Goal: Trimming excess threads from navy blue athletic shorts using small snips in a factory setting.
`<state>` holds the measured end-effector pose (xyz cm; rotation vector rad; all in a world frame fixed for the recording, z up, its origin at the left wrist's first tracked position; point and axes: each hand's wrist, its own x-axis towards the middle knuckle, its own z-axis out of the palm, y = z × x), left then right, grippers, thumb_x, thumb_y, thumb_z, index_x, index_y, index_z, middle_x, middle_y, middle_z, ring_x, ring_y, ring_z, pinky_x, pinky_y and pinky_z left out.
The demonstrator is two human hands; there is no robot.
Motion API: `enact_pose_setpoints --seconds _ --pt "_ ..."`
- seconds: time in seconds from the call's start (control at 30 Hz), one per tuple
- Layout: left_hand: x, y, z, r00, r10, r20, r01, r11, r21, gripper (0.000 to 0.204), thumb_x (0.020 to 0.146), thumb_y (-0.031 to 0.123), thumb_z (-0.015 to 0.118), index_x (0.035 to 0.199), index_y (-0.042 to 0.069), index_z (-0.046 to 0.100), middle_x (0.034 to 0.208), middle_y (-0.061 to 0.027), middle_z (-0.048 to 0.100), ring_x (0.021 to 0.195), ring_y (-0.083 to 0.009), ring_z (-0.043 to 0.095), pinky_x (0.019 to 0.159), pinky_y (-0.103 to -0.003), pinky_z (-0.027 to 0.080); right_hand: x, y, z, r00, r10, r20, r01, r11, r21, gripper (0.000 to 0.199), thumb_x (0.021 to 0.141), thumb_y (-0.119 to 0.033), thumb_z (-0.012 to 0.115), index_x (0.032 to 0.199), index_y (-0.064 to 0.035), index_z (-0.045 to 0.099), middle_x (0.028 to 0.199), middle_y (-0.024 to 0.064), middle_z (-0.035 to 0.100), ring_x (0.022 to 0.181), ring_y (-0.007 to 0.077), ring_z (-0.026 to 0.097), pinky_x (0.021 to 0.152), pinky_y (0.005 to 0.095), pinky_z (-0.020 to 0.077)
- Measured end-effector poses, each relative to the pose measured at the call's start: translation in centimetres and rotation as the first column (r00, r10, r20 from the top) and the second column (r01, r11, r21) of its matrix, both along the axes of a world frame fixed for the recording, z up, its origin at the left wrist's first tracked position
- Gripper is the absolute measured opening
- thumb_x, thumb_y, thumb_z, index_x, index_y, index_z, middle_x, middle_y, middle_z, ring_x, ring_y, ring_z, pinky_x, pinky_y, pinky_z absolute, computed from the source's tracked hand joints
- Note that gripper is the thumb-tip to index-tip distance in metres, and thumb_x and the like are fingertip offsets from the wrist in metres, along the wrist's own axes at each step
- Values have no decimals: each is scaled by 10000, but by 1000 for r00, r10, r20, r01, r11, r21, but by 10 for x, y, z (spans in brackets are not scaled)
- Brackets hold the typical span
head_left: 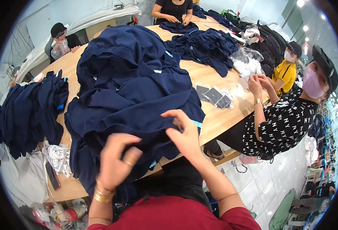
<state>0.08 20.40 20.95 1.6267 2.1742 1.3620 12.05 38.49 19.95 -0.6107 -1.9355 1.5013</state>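
A big heap of navy blue garments (pixel 138 92) lies on the wooden table in front of me. My left hand (pixel 119 157), blurred by motion, is over the near side of the heap. Its fingers are curved and apart, and no object shows between them. A ring and gold bangles are on that hand and wrist. To its right, my right hand (pixel 182 132) rests at a fold of the navy cloth. Thumb and forefinger stand apart there, the other fingers curled behind and partly hidden. Light blue labels show on some garments.
Left of the heap are stacked navy garments (pixel 33 111), white strips (pixel 58 159) and a phone (pixel 52 176). Dark rectangular packets (pixel 217 96) and a clear bag (pixel 247 61) lie to the right, near a masked co-worker (pixel 284 115). Other people sit or stand around the table (pixel 211 124).
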Motion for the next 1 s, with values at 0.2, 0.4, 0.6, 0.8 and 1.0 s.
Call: enact_pose_setpoints --seconds 0.2,0.4,0.6,0.8,1.0 --pt "31 30 -19 971 111 211 -140 981 131 435 719 133 758 1048 0 506 962 -153 566 887 -298 592 784 -329 466 -14 -24 31 991 123 49 -129 977 170 394 719 -62 615 1108 -71 547 952 160 626 926 221 645 811 297 477" --pt "38 24 -15 978 137 159 -157 980 120 354 783 99 697 1070 -9 519 938 -177 605 858 -294 617 763 -304 466 -22 -32 38 981 168 95 -192 891 411 424 732 -228 653 1109 -106 502 882 121 649 780 336 643 686 365 503" --pt "20 17 -6 849 -56 526 -90 965 247 259 885 84 595 1093 -34 496 976 -58 581 887 -116 537 802 -228 425 -14 -9 49 899 424 111 -435 830 350 507 747 -351 728 1136 -63 577 997 90 617 874 199 601 758 288 470" --pt "20 13 8 825 -193 532 -21 929 369 309 839 -11 604 1088 15 422 965 -78 589 867 -111 559 807 -218 427 -21 -19 65 962 273 -10 -220 796 563 301 710 -236 767 830 -25 588 684 83 576 609 228 573 566 302 443" --pt "-1 -26 22 987 25 161 0 988 -153 255 788 122 668 963 -40 577 756 -215 590 621 -296 602 596 -297 449 -18 16 116 920 7 -391 124 943 309 279 709 -198 752 738 19 579 619 41 523 590 101 479 558 273 390"
